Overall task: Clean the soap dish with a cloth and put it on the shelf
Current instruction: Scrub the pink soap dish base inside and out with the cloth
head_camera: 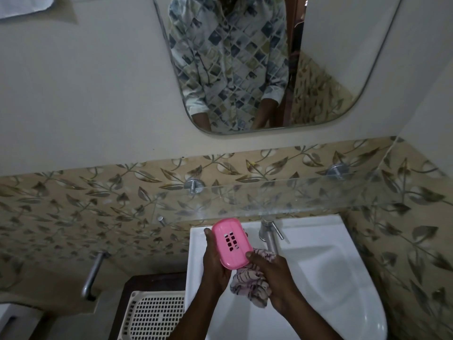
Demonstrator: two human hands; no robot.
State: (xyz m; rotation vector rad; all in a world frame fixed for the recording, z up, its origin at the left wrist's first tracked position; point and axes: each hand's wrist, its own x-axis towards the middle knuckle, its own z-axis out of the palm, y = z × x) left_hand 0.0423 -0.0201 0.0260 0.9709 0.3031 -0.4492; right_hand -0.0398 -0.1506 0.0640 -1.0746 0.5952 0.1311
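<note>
Pink soap dish (232,242), one, gripped in your left hand (215,263) over white sink (326,273). Your right hand (272,273) clutches one striped cloth (250,285), thumb touching dish. One glass shelf (294,195) above, two mounts.

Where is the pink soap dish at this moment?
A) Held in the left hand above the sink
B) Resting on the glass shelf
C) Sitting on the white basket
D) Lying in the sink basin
A: the left hand grips the pink soap dish over the sink, below the glass shelf, while the right hand holds the striped cloth beside it.
</note>
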